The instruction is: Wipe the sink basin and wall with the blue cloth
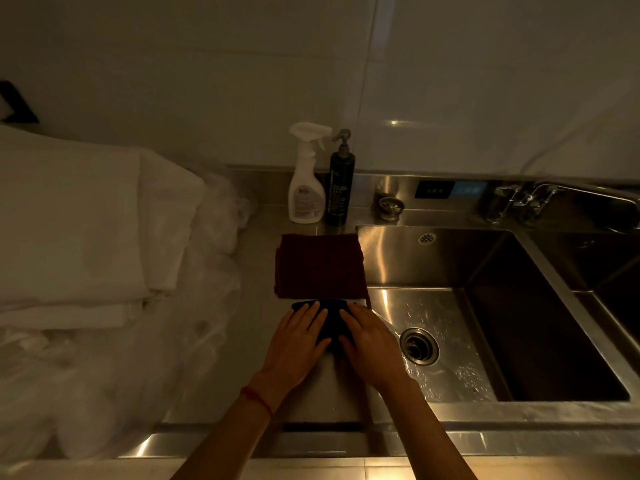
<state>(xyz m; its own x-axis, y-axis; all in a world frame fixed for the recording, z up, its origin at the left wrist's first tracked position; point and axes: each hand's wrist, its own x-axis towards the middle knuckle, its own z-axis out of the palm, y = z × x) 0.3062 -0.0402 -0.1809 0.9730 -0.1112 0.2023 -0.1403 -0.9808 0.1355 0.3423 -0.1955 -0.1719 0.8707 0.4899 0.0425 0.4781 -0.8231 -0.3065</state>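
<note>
- Both hands lie flat, palms down, fingers stretched and slightly spread; the left hand (298,336) and right hand (367,341) press on one blue cloth (329,322), neither curled round it
- The cloth is a dark folded pad on the steel counter (259,271), just left of the sink basin (450,327), showing between and ahead of the fingertips
- One red string band (256,398) circles the left wrist
- One dark red cloth (320,265), folded, lies just beyond the blue one, its right edge at the basin's rim
- Two bottles stand at the back: a white spray bottle (306,188) and a black pump bottle (341,188), side by side
- One drain (419,346) sits in the wet basin floor, one tap (533,199) behind it
- The tiled wall (207,81) rises bare behind
- White folded linen (86,220) and clear plastic (121,358) crowd the counter's left; the basin lies open to the right
</note>
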